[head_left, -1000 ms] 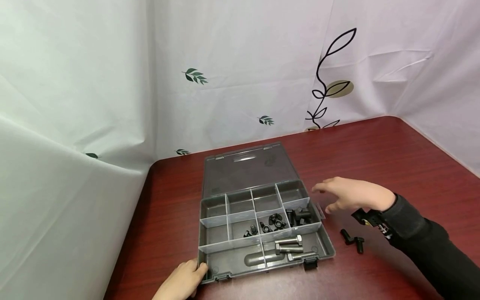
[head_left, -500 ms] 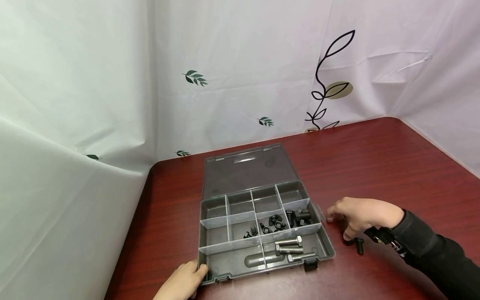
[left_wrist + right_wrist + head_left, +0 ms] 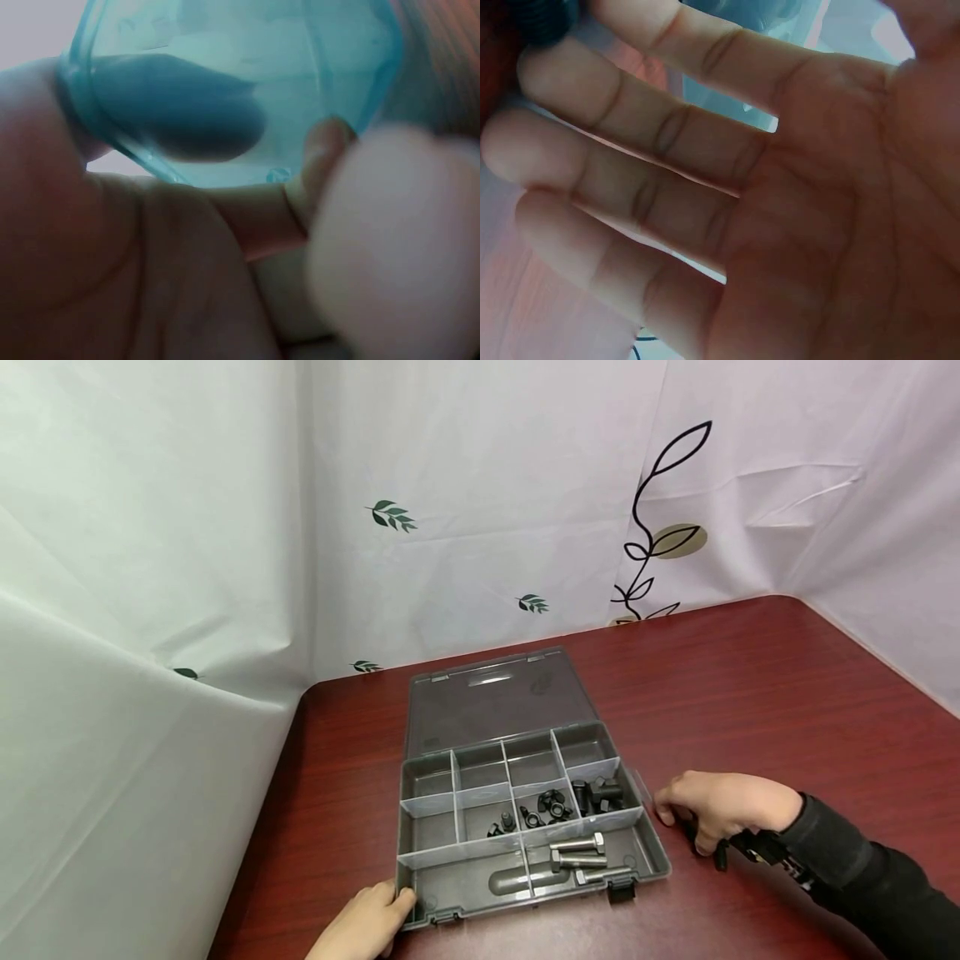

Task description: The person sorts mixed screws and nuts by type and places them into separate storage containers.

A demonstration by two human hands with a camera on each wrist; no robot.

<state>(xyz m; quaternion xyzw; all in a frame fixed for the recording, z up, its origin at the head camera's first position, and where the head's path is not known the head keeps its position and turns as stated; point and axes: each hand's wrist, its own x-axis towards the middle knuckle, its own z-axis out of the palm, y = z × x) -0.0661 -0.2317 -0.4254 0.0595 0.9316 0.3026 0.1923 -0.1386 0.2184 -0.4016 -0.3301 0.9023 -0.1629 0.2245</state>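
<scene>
My left hand (image 3: 365, 920) grips the near left corner of a grey plastic compartment box (image 3: 431, 860), thumb over the rim. In the left wrist view, the fingers (image 3: 262, 217) wrap below its clear wall (image 3: 322, 67). My right hand (image 3: 723, 806) is lowered over two black bolts right of the box. One bolt (image 3: 688, 828) is partly visible between thumb and fingers; the other bolt (image 3: 721, 857) shows below the hand. The right wrist view has fairly straight fingers (image 3: 562, 75), one touching a black threaded shank (image 3: 544, 19). The thumb tip is hidden there.
The box's lid (image 3: 498, 702) lies folded back behind it. Black bolts and nuts (image 3: 555, 806) sit in several compartments, with silver bolts (image 3: 579, 858) in the front right one. A white cloth (image 3: 487, 527) hangs behind the red-brown table (image 3: 750, 693).
My right hand has come down and toward me from beside the box onto the black bolts, covering most of them. The left hand and the box have stayed in place.
</scene>
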